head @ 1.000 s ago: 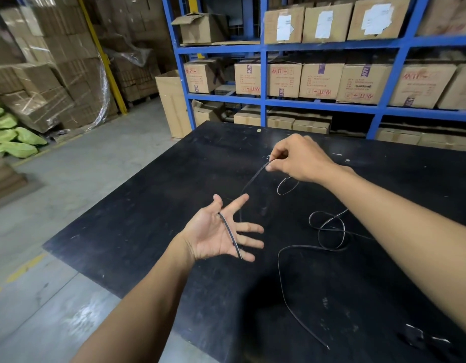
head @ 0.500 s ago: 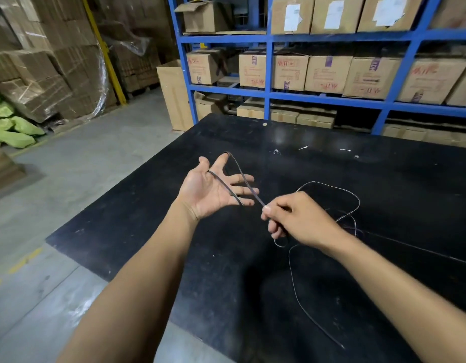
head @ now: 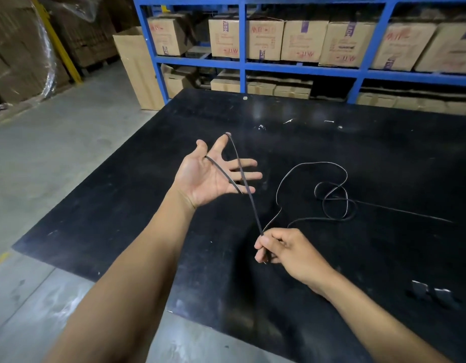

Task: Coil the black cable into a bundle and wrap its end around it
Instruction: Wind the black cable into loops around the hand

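The black desk (head: 331,142) fills most of my view, its top scuffed and dusty, with grey concrete floor (head: 56,158) to my left. Beyond its far edge stands a blue shelf rack (head: 300,68) loaded with cardboard boxes (head: 302,40), and one tall box (head: 137,69) stands on the floor at the rack's left end. More stacked cartons wrapped in plastic (head: 22,53) sit far left.

My left hand (head: 208,176) is raised above the desk, palm up and spread wide, fingers fanned apart. The black cable (head: 331,195) crosses that palm: one strand runs from the base of my thumb diagonally over the palm toward the little finger, and another hooks over the tip of my index finger and comes down across the other fingers. The two strands meet near the little finger, and from there one taut line drops to my right hand (head: 286,250).

My right hand is lower and nearer to me, fingers curled closed, pinching the cable between thumb and index finger. From that pinch the rest of the cable rises in a wide arc, then falls into loose overlapping loops lying on the desk to the right, with a straight tail trailing off further right.

Two small dark pieces (head: 433,296) lie on the desk near my right forearm; I cannot tell what they are.
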A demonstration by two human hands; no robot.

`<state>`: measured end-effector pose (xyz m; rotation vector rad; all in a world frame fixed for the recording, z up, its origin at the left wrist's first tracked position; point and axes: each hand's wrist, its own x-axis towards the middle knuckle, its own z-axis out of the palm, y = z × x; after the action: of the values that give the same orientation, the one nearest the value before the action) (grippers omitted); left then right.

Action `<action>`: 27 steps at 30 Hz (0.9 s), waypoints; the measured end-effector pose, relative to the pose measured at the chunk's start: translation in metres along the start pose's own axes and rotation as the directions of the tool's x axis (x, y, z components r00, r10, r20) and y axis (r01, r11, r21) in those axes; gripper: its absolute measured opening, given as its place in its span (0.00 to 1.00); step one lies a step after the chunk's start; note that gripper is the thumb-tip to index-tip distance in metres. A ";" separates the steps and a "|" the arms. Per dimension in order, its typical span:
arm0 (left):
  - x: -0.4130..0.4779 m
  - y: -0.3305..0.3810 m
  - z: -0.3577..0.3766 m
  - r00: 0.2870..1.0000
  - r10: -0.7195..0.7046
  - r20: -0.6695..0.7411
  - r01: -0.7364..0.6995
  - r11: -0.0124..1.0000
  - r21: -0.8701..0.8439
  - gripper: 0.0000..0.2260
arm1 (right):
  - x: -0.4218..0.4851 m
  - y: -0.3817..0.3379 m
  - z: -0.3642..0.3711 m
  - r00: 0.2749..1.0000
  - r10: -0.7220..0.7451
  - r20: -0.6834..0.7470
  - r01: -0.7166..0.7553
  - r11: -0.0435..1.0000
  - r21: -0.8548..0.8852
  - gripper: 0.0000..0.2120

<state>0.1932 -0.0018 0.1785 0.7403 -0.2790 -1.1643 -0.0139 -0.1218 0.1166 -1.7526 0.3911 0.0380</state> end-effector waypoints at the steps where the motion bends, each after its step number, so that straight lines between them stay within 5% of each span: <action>1: 0.000 -0.001 -0.001 1.000 -0.008 0.020 0.008 1.000 0.001 0.29 | 0.001 0.007 0.003 1.000 0.006 0.006 -0.006 1.000 -0.018 0.12; 10: -0.001 -0.019 0.023 0.962 -0.095 0.256 0.083 0.995 0.056 0.29 | 0.041 0.031 -0.019 0.993 -0.096 0.075 0.119 0.895 -0.431 0.13; 17: -0.002 -0.041 0.055 0.881 -0.195 0.432 0.176 0.981 0.083 0.30 | 0.074 -0.015 -0.096 0.984 -0.146 0.098 0.169 0.636 -0.753 0.11; 27: 0.005 -0.069 0.068 0.861 -0.326 0.390 0.273 0.944 0.186 0.30 | 0.097 -0.108 -0.154 0.889 -0.410 0.203 0.338 0.288 -0.896 0.04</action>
<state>0.1067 -0.0460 0.1823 0.6516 -0.6158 -1.6169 0.0784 -0.2748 0.2302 -2.9760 -0.0897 -0.1895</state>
